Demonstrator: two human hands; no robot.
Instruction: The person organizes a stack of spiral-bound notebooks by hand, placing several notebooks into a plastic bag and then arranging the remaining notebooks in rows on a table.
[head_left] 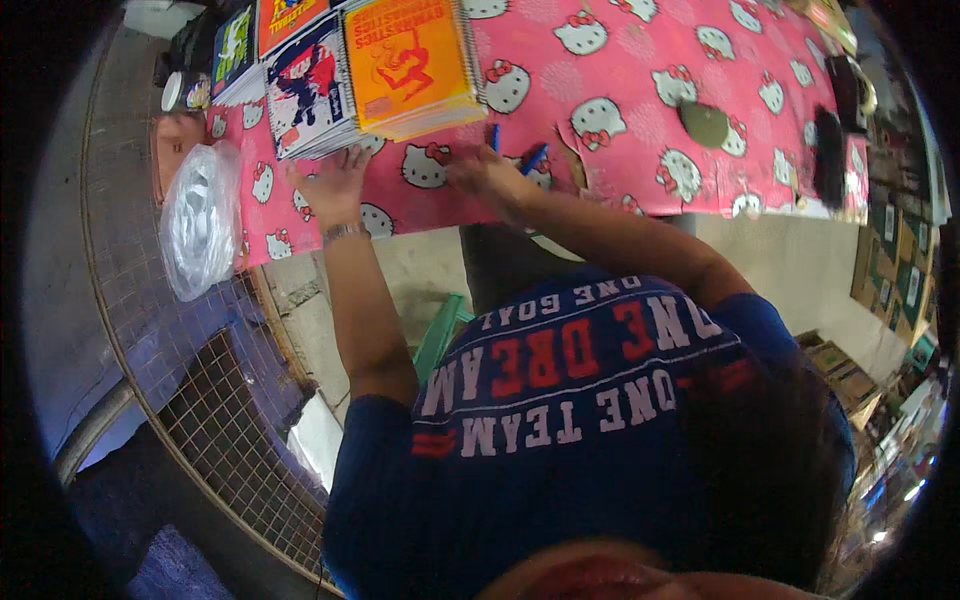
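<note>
On the table's near left edge lies my left hand (335, 185), its fingers spread against the lower edge of a stack of spiral notebooks (308, 85) with a dark blue, red and white cover. Nothing shows in its grasp. My right hand (490, 182) is low over the cloth, fingers pointing left and blurred, so their hold is hidden. Just beyond it, two blue sticks like tool handles (537, 158) stick out; whether the hand touches them I cannot tell. A taller stack of yellow-orange spiral notebooks (410, 65) stands beyond both hands.
A pink cartoon-cat cloth (630, 90) covers the table. At its right lie a dark olive round thing (705, 124) and black objects (828, 150). Left are more notebooks (234, 50), a clear plastic bag (203, 220) and a wire mesh panel (215, 410). A green stool (440, 332) stands below.
</note>
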